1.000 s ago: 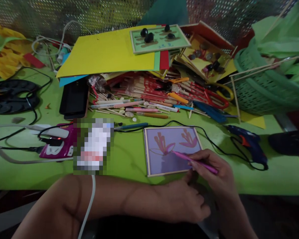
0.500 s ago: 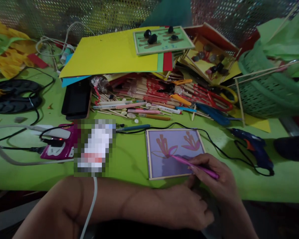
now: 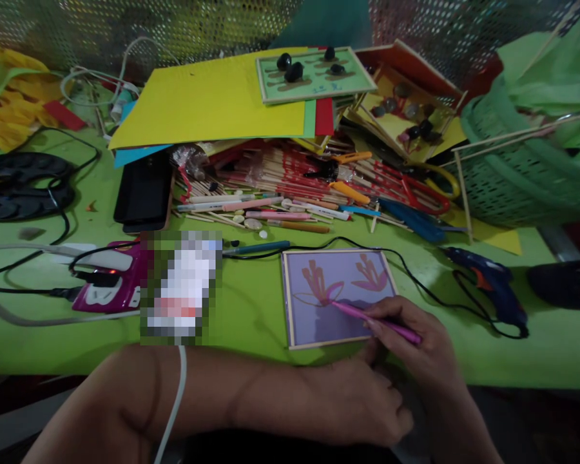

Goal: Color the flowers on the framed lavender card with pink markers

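Note:
A purple card panel (image 3: pixel 314 328) with a pale wooden-stick border lies on the table, bearing two brown plant shapes with pink leaf-like parts. My right hand (image 3: pixel 415 335) pinches a magenta pen (image 3: pixel 391 327). The pen's tip touches the left drawing, by its pink-coloured right leaf; the leaf on the left side is just an outline. Across my front stretches the left forearm, and my left hand (image 3: pixel 362 396) is curled at the table's near edge, its thumb close to the panel's lower border. The inside of that hand is hidden.
Left of the panel are a blurred-out phone (image 3: pixel 186 283) with a white cable and a magenta power strip (image 3: pixel 111 287). Right lies a blue glue gun (image 3: pixel 493 283), its cord running behind the panel. Pens, sticks, scissors (image 3: pixel 428 193), yellow sheets (image 3: pixel 212 96) and a green basket (image 3: pixel 502 154) crowd the back.
The view has shifted very slightly. Both hands stay in nearly the same place, and the pen tip remains at the same pink leaf.

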`<state>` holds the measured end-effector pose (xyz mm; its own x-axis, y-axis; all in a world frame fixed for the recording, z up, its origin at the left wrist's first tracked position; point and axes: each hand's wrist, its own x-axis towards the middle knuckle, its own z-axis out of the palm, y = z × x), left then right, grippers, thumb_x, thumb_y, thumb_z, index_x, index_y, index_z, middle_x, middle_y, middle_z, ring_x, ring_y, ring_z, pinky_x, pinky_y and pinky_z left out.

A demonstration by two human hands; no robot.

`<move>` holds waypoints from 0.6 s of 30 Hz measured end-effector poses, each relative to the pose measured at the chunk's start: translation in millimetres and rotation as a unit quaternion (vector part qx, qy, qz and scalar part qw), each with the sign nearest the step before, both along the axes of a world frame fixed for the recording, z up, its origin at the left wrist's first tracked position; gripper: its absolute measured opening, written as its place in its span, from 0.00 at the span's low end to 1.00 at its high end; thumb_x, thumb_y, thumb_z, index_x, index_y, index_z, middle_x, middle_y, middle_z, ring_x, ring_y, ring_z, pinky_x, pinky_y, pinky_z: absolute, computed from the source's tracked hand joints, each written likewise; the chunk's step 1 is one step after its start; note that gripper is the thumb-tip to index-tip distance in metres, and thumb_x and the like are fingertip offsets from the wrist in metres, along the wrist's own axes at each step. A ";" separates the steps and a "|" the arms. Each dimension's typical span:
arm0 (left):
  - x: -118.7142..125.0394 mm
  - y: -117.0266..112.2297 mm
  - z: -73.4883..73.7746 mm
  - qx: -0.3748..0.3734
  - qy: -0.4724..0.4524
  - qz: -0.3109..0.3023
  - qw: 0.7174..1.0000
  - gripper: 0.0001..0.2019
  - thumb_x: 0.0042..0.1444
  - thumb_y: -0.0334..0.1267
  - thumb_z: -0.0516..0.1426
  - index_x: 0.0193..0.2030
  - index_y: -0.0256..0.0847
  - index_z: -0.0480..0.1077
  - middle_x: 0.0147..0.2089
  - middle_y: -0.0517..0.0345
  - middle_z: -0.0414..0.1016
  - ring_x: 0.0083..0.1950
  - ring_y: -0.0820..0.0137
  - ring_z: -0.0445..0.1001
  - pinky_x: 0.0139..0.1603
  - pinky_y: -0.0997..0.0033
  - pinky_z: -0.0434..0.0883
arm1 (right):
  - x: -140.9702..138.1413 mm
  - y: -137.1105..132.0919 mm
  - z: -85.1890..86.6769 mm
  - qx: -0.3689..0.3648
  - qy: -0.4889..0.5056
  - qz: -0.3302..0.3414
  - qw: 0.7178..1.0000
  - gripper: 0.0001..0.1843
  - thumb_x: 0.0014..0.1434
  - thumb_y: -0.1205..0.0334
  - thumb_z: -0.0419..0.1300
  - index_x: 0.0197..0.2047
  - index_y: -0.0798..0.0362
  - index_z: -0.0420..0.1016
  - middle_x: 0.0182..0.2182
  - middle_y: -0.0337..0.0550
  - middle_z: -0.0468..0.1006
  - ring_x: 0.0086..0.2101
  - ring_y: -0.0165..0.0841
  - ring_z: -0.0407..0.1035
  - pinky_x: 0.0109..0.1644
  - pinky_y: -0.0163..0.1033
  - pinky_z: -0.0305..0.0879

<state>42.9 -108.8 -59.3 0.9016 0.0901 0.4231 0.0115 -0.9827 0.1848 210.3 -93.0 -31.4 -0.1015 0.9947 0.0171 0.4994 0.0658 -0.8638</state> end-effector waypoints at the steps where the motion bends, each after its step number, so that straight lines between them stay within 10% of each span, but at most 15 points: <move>1: -0.2 0.3 0.7 0.002 0.004 -0.002 1.000 0.02 0.58 0.33 0.63 0.38 0.38 0.78 0.31 0.54 0.77 0.37 0.61 0.78 0.53 0.38 0.71 | -0.4 -0.1 0.2 -0.004 0.003 -0.001 1.000 0.03 0.61 0.60 0.67 0.37 0.49 0.80 0.30 0.40 0.81 0.29 0.32 0.76 0.31 0.33 0.71; 18: -0.6 1.1 4.4 0.021 0.015 0.022 0.999 0.03 0.59 0.35 0.64 0.39 0.40 0.78 0.32 0.55 0.79 0.41 0.59 0.79 0.57 0.36 0.70 | -3.1 3.5 1.2 0.016 -0.027 0.001 1.000 0.04 0.62 0.60 0.66 0.38 0.49 0.81 0.30 0.40 0.81 0.29 0.32 0.76 0.32 0.33 0.72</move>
<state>42.3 -107.7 -54.9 0.9094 0.1121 0.4005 0.0589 -0.9880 0.1429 207.2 -89.4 -30.2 -0.1044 0.9936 0.0432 0.5444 0.0935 -0.8336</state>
